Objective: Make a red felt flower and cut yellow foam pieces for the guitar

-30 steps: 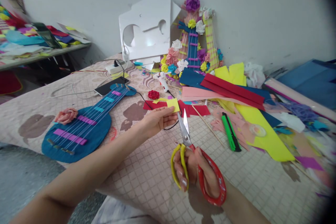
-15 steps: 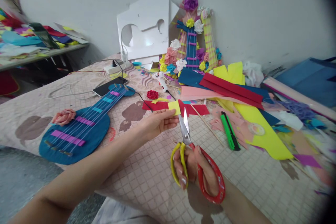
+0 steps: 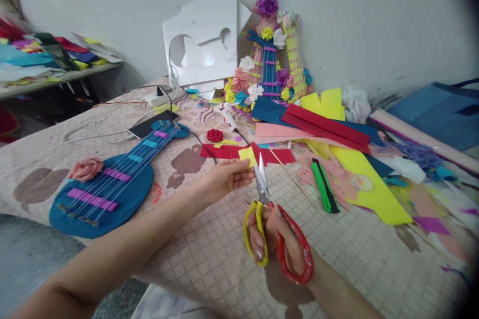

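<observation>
The scissors (image 3: 267, 209) have moved up to the yellow paper (image 3: 248, 155), and the blades are now almost closed on its edge. The left hand (image 3: 224, 177) fingers pinch the paper just above the desk (image 3: 209, 259). The right hand (image 3: 275, 239) fingers grip the scissors' handles. The scissors point away, toward the grey wall (image 3: 374, 20). A blue paper guitar (image 3: 112, 184) lies to the left.

one scissors (image 3: 270, 214), one yellow piece (image 3: 247, 155); two hands
</observation>
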`<state>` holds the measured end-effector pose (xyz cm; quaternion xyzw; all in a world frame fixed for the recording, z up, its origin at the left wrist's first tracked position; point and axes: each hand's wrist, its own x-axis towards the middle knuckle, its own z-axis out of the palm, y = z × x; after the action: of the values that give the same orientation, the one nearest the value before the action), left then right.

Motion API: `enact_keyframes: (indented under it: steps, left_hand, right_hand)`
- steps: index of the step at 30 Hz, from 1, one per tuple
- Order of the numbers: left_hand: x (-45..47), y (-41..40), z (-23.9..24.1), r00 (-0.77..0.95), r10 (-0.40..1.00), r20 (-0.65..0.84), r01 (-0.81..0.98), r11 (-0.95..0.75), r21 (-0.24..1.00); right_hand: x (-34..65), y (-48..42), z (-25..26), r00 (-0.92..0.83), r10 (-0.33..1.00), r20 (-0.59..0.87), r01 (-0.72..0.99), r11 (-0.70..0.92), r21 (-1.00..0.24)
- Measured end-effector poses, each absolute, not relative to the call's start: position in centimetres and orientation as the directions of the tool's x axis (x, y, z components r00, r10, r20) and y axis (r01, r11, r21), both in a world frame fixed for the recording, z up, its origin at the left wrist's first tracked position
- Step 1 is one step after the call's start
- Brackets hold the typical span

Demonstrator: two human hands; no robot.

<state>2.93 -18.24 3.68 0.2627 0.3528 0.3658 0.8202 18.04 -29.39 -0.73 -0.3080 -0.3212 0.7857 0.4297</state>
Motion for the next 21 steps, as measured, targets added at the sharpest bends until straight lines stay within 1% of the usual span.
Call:
enact_keyframes:
  steps: [10, 16, 21]
  left_hand:
    - [2.83, -18.17, 3.63, 0.485, 0.786, -0.384, -0.424, 0.595, 0.683]
    - [2.85, -18.09, 3.77, 0.476, 0.787, -0.392, -0.413, 0.594, 0.69]
    - [2.82, -18.07, 3.75, 0.464, 0.795, -0.39, -0.408, 0.583, 0.703]
  right_hand:
    - [18.02, -29.66, -0.6, -0.435, 0.87, -0.232, -0.515, -0.451, -0.729]
    - [18.03, -29.93, -0.6, -0.399, 0.879, -0.261, -0.49, -0.445, -0.75]
    - [18.19, -29.92, -1.11, -0.415, 0.873, -0.255, -0.495, -0.452, -0.742]
